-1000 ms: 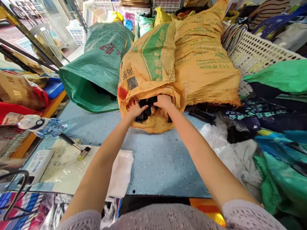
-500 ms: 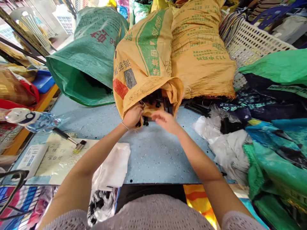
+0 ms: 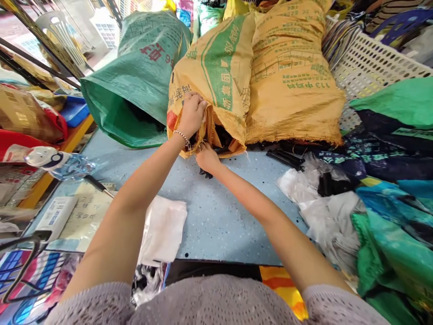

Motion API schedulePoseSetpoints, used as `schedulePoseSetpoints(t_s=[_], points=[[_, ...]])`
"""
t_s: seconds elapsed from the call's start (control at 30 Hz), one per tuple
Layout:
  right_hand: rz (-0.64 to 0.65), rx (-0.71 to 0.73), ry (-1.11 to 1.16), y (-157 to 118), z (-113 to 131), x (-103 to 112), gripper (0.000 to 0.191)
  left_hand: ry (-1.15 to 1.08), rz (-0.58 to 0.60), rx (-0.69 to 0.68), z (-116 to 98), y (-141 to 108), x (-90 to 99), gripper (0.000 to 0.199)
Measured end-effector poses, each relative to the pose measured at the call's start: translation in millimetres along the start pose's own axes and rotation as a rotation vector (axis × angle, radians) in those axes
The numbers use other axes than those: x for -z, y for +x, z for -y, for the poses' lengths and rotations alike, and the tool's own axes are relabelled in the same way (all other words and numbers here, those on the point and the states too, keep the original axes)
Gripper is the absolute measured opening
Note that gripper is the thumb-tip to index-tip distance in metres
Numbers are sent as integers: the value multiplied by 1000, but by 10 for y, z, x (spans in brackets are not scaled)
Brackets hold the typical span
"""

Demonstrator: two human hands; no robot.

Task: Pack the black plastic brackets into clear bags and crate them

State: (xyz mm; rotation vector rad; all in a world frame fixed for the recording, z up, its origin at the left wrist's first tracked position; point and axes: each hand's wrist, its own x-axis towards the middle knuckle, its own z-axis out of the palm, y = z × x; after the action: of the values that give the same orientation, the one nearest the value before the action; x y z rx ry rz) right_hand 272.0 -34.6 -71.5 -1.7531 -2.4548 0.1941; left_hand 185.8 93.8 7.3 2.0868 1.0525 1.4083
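Here on my head feed, the orange sack [image 3: 213,74] lies on the speckled blue table [image 3: 230,212], mouth toward me, between a green sack [image 3: 131,76] and a second, plumper orange one [image 3: 294,85]. It's bulging and creased, with a broad green printed band slanting along it, a bit of red near the left edge, a frayed rim, and black pieces [image 3: 221,135] showing inside the puckered mouth. Up top, my left hand [image 3: 191,115] has its fingers curled tightly, gripping the bunched upper rim. Lower down, right hand [image 3: 208,159] at the mouth's bottom-left edge: fingers bent in, touching the folds, tips hidden, so I can't tell how far they're closed or whether they have hold of anything. Just beneath it, a small dark bit [image 3: 205,173] on the tabletop.
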Motion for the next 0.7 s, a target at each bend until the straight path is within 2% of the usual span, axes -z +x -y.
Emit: schedulePoseSetpoints(t_s=[0.1, 0.2, 0.3, 0.4, 0.5, 0.57, 0.63, 0.7], points=[[90, -123, -43, 117, 53, -8, 59, 18, 16, 3, 23, -57, 110, 26], [157, -119, -31, -220, 10, -61, 65, 53, 109, -13, 23, -326, 279, 24], [110, 4, -24, -832, -110, -98, 59, 96, 383, -53, -24, -817, 350, 25], [23, 118, 17, -1384, -342, -105, 47, 232, 707, -127, -98, -1458, 295, 30], [-98, 140, 109, -1740, -624, -133, 43, 415, 874, -231, -129, -1979, 237, 36], [-245, 46, 169, -1884, -775, -184, 40, 494, 886, -266, -97, -2122, 235, 32], [-390, -157, 209, -1954, -882, -255, 41, 557, 844, -266, -49, -2113, 240, 29], [-441, -366, 256, -1953, -958, -319, 43, 608, 790, -242, -41, -2048, 227, 29]])
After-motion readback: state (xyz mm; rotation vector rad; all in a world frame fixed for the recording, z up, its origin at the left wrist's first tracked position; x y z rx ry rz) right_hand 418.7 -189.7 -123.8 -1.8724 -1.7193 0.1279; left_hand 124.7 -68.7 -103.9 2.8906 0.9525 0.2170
